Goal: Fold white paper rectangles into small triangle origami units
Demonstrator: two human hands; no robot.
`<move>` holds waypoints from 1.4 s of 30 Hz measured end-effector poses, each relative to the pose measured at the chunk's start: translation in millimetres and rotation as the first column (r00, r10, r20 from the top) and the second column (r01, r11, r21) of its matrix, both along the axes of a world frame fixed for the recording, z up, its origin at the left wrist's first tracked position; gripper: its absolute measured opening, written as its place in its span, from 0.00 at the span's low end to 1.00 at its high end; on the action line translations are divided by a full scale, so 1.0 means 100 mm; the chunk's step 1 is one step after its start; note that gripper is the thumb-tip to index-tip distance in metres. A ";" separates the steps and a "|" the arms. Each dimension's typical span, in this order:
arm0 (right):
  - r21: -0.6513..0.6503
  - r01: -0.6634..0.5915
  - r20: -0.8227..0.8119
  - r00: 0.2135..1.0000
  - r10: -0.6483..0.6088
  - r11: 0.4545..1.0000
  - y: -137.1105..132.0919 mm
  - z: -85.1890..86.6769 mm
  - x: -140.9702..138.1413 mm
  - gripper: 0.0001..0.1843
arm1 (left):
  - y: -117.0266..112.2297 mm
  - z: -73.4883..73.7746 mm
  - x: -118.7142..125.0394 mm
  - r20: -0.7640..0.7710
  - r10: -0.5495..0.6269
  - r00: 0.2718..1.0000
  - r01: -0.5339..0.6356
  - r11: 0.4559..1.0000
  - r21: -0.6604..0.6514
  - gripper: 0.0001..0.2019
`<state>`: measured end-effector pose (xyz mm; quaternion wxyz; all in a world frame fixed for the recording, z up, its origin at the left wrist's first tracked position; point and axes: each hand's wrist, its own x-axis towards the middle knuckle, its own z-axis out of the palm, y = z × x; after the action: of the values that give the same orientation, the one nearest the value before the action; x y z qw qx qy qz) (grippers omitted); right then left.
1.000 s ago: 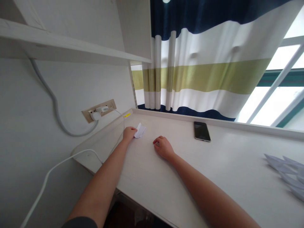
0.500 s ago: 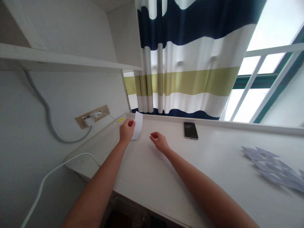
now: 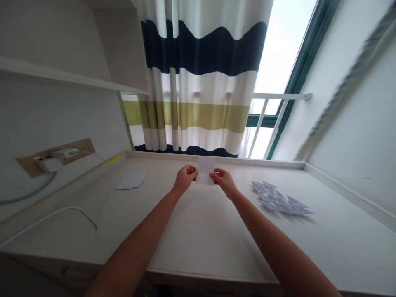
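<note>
Two hands meet above the middle of the bench (image 3: 198, 243); the left hand (image 3: 185, 178) and the right hand (image 3: 223, 180) each pinch one side edge of a small white sheet (image 3: 205, 171) between thumb and fingers, so both are closed narrow on it. The sheet is held up off the bench, near upright and facing the person, in front of the foot of the curtain (image 3: 198, 82); it looks flat, with no crease that I can make out, though it is small in view.

Right of the hands, near them but apart, a pile (image 3: 280, 199) of pointed white folded pieces lies spread on the bench, one overlapping the next; I judge these to be finished work, and their number is too hard to count. Left of the hands, well apart, a thin stack (image 3: 132, 180) of flat sheets lies on the bench toward the wall; these look unfolded, so by my judgement more is left to do. The sheet in hand seems to stand at the very start; none of its folds is made yet.

On the left wall a socket (image 3: 55, 154) carries a white plug; a cable (image 3: 46, 216) trails across the bench's left end.
</note>
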<state>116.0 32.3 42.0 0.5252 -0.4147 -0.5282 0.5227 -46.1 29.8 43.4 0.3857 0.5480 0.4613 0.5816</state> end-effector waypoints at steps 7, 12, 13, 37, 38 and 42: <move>-0.052 -0.004 -0.008 1.000 0.004 0.999 -0.19 -0.12 0.50 0.14 | -0.09 -0.13 0.51 0.058 -0.308 0.950 0.313 0.943 -0.112 0.13; -0.068 -0.065 -0.101 0.993 0.058 0.996 -0.22 -0.29 0.58 0.12 | -0.14 -0.30 0.53 0.083 -0.318 0.944 0.326 0.939 -0.111 0.15; -0.077 -0.077 -0.109 0.992 0.068 0.994 -0.22 -0.30 0.59 0.12 | -0.15 -0.32 0.52 0.077 -0.306 0.949 0.314 0.942 -0.122 0.15; -0.012 -0.018 0.010 1.000 0.018 1.000 -0.31 -0.29 0.58 0.10 | -0.15 -0.41 0.46 0.057 -0.312 0.948 0.316 0.946 -0.077 0.16; -0.009 -0.007 0.012 1.000 0.007 1.000 -0.31 -0.29 0.58 0.10 | -0.16 -0.40 0.46 0.056 -0.311 0.949 0.314 0.946 -0.076 0.16; -0.010 0.013 0.019 1.000 -0.013 1.000 -0.33 -0.28 0.57 0.11 | -0.15 -0.39 0.46 0.052 -0.292 0.955 0.296 0.951 -0.085 0.16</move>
<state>173.0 -0.5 14.1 0.5216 -0.4257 -0.5278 0.5178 -0.3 14.5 3.9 0.5016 0.5809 0.3932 0.5062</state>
